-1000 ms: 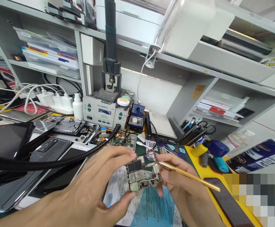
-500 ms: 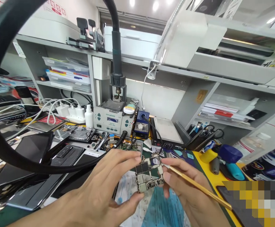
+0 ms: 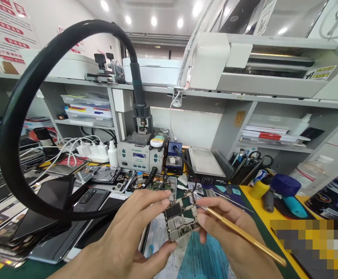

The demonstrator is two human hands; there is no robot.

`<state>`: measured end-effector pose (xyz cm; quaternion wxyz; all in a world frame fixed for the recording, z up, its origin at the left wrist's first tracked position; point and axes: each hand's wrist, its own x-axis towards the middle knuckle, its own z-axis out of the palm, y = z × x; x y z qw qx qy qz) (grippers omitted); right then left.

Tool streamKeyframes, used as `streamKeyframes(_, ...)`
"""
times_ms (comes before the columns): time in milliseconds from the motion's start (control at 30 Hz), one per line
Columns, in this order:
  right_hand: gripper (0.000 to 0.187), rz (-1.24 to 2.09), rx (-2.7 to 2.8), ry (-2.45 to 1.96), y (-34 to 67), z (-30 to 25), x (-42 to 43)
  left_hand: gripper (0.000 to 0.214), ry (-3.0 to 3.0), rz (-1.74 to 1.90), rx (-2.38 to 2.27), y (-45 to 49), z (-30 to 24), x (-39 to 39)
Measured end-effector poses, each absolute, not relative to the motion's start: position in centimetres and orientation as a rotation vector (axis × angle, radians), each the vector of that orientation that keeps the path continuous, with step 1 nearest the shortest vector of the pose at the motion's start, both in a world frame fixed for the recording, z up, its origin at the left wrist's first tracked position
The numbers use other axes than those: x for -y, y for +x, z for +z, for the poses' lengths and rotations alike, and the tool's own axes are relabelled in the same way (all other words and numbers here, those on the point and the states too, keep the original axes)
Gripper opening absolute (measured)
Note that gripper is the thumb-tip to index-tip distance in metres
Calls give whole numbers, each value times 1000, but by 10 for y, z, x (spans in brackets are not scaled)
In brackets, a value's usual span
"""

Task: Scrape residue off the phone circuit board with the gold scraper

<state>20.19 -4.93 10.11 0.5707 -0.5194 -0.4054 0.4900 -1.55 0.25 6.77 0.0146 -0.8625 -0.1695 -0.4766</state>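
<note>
Left hand (image 3: 128, 230) grips circuit board (image 3: 174, 210); right hand (image 3: 229, 242) pinches gold tool (image 3: 244, 235) and, seemingly, board.

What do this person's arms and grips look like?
The left grip and right grip are bare human hands, without gloves. No rings, sleeves, watch or bracelet show on the parts in view; the upper arms are out of frame.

Gray shelving (image 3: 228, 126) is set across the middle of the frame, lit ceiling lights (image 3: 154, 21) are seen at the top, and red-printed posters (image 3: 10, 33) are hung on the white wall (image 3: 48, 23), upper left.
</note>
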Motion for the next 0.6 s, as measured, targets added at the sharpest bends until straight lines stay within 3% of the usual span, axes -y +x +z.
streamKeyframes(367,39,1227,962,-1321,209,90,41,72,-2778,-1686,533,-9,63,-5)
streamKeyframes(600,45,568,1145,-1593,204,85,50,73,-2694,-1769,582,-9,62,-4)
